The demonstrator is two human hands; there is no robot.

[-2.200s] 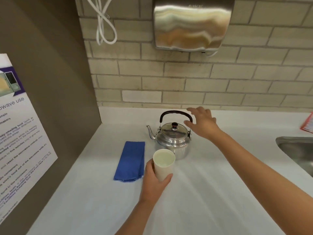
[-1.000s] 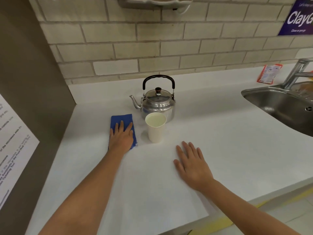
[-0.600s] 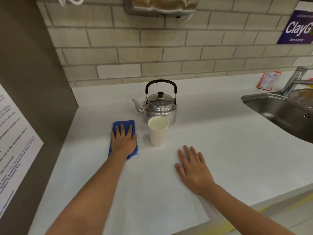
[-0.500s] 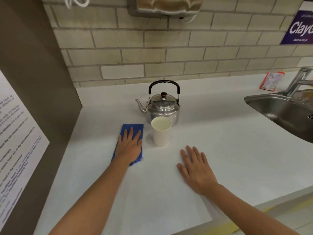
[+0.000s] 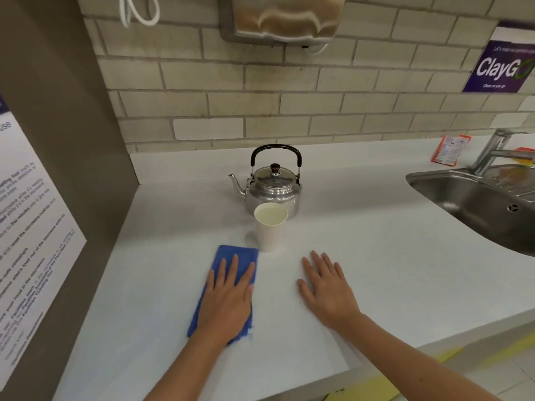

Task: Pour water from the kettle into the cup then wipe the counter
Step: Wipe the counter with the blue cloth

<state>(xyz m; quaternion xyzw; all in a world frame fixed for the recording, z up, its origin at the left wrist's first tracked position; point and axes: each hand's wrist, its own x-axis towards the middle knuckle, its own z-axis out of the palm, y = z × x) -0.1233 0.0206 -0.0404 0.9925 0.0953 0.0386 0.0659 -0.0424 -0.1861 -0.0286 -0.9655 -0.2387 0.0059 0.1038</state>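
Note:
A steel kettle (image 5: 273, 192) with a black handle stands upright on the white counter (image 5: 390, 256), spout pointing left. Just in front of it stands a white paper cup (image 5: 270, 227) with liquid in it. A blue cloth (image 5: 234, 254) lies flat on the counter, in front and to the left of the cup. My left hand (image 5: 228, 299) presses flat on the cloth with fingers spread, covering most of it. My right hand (image 5: 327, 287) rests flat on the bare counter to the right of the cloth, holding nothing.
A steel sink (image 5: 477, 204) with a tap (image 5: 492, 149) is set into the counter at the right. A brown side panel (image 5: 72, 140) with a printed notice bounds the left. A red packet (image 5: 450, 149) lies by the brick wall. The counter's front edge runs just below my forearms.
My left hand let go of the cup, went onto the cloth and has slid it toward the front edge. My right hand left the kettle handle and now lies flat on the counter.

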